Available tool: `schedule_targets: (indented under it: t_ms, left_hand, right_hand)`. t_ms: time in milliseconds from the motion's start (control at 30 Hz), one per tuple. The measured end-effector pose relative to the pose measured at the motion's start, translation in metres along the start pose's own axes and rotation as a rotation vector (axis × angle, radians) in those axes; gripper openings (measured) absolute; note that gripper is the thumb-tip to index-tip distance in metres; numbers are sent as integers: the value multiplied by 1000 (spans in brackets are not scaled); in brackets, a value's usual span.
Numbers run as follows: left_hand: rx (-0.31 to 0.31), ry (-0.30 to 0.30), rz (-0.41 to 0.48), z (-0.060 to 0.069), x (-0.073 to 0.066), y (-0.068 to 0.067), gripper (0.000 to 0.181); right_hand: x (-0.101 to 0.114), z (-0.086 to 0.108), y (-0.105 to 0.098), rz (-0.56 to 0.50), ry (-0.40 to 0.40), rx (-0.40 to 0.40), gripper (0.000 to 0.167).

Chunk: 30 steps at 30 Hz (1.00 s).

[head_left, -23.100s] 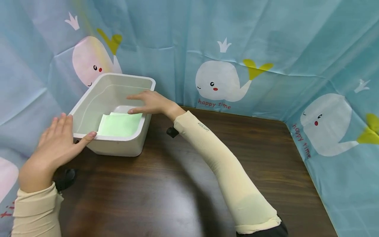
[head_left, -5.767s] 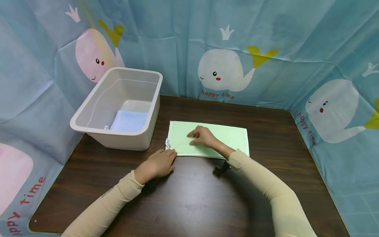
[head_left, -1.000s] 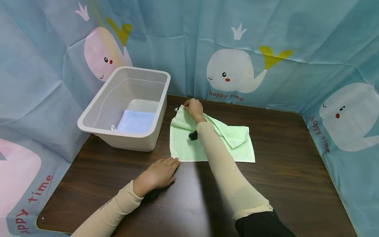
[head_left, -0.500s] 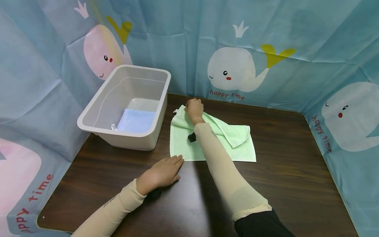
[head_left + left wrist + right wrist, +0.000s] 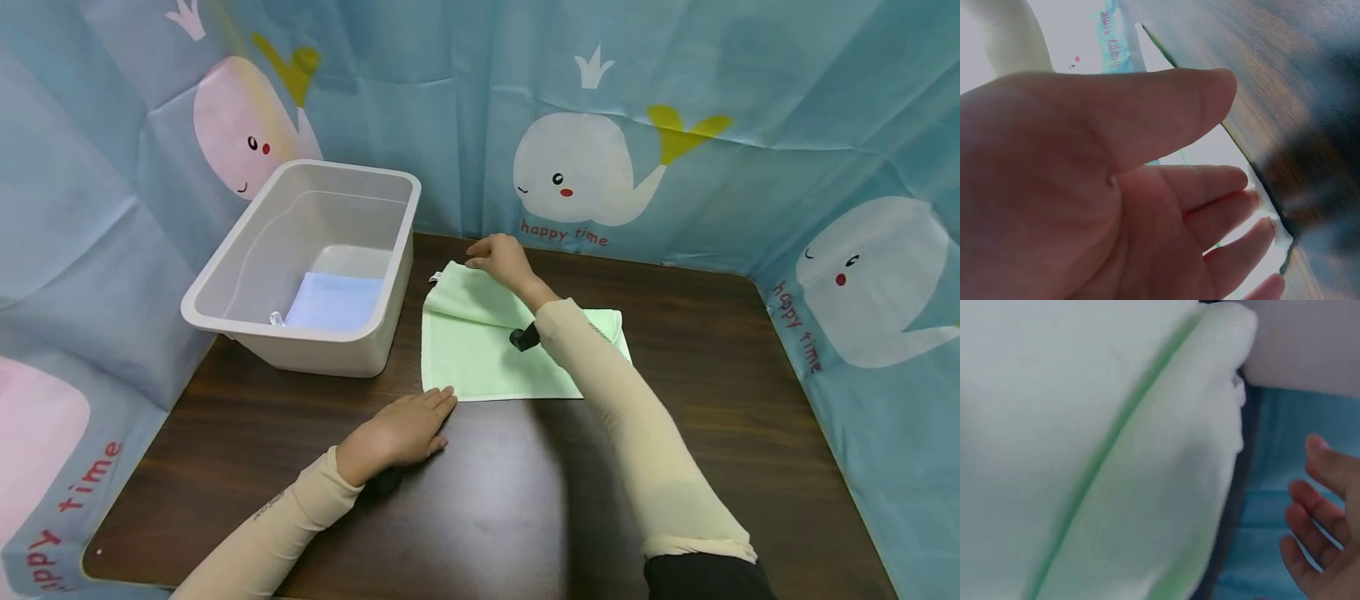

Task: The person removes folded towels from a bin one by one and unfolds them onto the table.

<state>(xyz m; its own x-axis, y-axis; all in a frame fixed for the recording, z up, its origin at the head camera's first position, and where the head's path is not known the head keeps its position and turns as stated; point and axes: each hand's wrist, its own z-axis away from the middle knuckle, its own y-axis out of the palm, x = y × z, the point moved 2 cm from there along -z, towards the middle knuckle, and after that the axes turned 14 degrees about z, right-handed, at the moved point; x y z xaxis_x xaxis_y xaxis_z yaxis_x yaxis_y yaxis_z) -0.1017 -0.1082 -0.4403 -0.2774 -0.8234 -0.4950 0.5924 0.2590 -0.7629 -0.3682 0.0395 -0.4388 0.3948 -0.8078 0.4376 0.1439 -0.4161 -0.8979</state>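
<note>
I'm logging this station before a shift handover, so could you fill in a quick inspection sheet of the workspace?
Surface: dark brown table, wood-grained, with a glare patch near the front.
Job's things: green cloth on the table, folded over toward its far side.
Clutter: no loose litter seen; gray tub at left holds a blue cloth.
Hands: left hand touches the cloth's near left corner; right hand, by the far edge, holds nothing.
Cables: nothing seen.
Surroundings: blue whale-print curtain.

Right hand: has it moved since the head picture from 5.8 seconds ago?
Yes. The right hand has moved forward, toward the central red lettering on the curtain, and is now near the far left corner of the green towel.
</note>
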Motion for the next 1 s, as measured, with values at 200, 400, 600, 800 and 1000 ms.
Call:
schedule_targets:
  t_ms: [200, 400, 600, 800, 1000]
  left_hand:
    - [12, 17, 24, 1, 3, 0, 61]
    - [21, 37, 46, 2, 7, -1, 61]
    - [27, 58, 58, 3, 11, -3, 61]
    - [14, 76, 58, 5, 13, -4, 60]
    - [3, 97, 53, 4, 11, -3, 59]
  right_hand:
    - [-32, 45, -32, -109, -104, 72, 30]
    - [-77, 102, -53, -162, -124, 155, 37]
    - [-117, 153, -55, -94, -91, 162, 41]
    - [-140, 183, -38, 46, -150, 158, 33]
    - [-143, 194, -30, 242, -235, 72, 26]
